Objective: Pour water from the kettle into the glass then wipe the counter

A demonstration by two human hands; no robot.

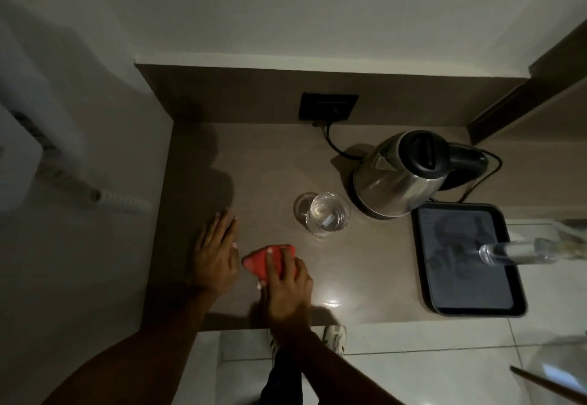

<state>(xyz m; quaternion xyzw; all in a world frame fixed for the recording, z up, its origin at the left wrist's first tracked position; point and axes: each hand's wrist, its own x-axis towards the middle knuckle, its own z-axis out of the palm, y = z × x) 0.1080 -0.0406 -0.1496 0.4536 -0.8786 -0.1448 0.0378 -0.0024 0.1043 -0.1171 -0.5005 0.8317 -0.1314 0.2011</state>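
A steel kettle with a black lid and handle stands on its base at the back right of the brown counter. In front of it, to the left, a clear glass holds water. My right hand presses flat on a red cloth near the counter's front edge. My left hand lies flat on the counter just left of the cloth, fingers spread, holding nothing.
A dark tray sits at the counter's right front, with a clear bottle lying over its right edge. A black wall socket with the kettle's cable is behind. White tiled floor and my shoes lie below the front edge.
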